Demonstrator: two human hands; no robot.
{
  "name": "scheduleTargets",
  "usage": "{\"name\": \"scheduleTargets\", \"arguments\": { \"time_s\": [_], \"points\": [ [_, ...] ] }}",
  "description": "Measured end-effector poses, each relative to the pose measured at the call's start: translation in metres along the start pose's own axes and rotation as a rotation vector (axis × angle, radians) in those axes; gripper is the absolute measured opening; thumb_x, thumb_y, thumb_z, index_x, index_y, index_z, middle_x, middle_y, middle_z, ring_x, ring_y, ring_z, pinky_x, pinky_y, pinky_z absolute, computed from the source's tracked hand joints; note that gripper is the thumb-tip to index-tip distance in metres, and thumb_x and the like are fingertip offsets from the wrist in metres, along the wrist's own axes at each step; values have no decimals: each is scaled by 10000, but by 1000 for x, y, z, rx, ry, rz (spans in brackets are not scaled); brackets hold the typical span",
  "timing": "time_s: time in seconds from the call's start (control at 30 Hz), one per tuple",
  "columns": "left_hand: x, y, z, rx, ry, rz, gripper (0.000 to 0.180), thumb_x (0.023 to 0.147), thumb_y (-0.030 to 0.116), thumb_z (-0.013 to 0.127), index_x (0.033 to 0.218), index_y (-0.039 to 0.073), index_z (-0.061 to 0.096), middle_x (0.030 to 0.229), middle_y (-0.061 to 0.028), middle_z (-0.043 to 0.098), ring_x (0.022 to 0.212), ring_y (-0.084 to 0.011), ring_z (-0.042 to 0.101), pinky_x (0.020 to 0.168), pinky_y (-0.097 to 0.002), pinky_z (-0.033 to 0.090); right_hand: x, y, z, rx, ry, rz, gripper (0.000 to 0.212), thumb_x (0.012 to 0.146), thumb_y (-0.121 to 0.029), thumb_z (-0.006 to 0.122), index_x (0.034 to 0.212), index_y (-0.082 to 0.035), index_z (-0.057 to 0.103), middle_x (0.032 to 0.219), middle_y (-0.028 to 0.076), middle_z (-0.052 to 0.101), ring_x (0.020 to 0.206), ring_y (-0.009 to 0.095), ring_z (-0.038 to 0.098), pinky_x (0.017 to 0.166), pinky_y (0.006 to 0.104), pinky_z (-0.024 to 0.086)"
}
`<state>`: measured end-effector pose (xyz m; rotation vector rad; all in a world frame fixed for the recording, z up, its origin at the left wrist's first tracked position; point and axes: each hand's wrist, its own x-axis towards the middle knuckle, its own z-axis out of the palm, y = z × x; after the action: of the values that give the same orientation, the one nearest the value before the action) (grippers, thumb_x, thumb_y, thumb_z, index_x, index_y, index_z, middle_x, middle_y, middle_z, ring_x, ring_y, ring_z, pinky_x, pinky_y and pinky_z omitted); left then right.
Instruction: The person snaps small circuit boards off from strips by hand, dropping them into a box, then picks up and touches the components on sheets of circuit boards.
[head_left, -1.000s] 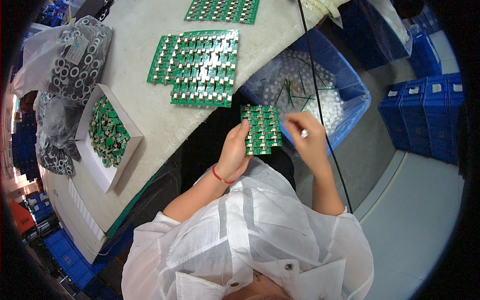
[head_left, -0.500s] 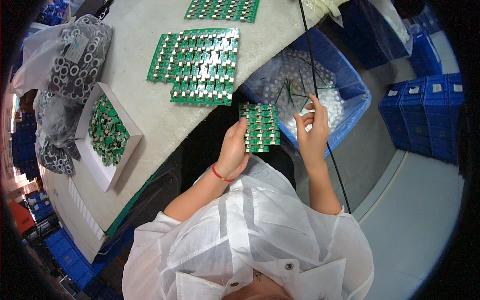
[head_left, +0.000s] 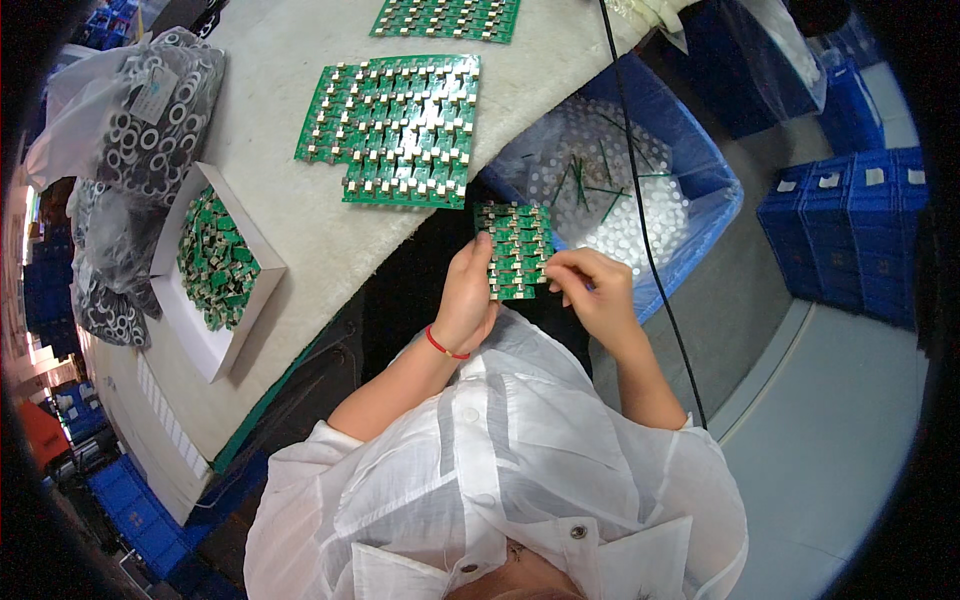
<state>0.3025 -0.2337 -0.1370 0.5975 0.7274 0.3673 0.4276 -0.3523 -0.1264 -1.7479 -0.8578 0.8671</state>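
To the near left of the blue bin (head_left: 690, 135) is the small circuit-board panel (head_left: 518, 250), in the air. The left hand (head_left: 468, 298) has its grip closed on the panel's left edge. The right hand (head_left: 600, 292), at the side toward the bin, has a narrow grip at the right edge; I cannot tell whether its fingertips pinch the panel. Left of the bin, the worktop (head_left: 250, 110) carries a larger circuit-board panel (head_left: 408, 130) and, farther left, a white tray (head_left: 245, 325) of small green boards (head_left: 215, 262).
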Motion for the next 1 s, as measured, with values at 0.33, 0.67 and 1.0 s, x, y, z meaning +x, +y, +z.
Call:
{"name": "scheduleTargets", "arguments": {
  "time_s": [0.33,0.67,1.0],
  "points": [
    [1,1,-1,-61,16,8,368,1029,252,295,1195,-19,480,1086,-128,618,934,-204,643,814,-334,535,1,9,2,-208,-26,-336,137,787,-12,667,919,6,636,830,134,593,707,273,605,623,343,485],
    [4,-3,-5,-58,16,12,358,1030,251,294,1193,-9,479,1093,-129,611,942,-204,638,822,-341,530,4,29,6,218,295,-62,149,820,19,636,966,42,653,851,91,649,642,127,642,591,240,514],
    [2,-6,-4,-44,-10,21,353,1031,249,293,1179,-3,489,1074,-122,618,928,-186,634,812,-322,524,0,9,27,-192,35,-376,157,768,-21,678,920,-1,643,827,123,609,776,276,599,684,354,476]
  ]
}}
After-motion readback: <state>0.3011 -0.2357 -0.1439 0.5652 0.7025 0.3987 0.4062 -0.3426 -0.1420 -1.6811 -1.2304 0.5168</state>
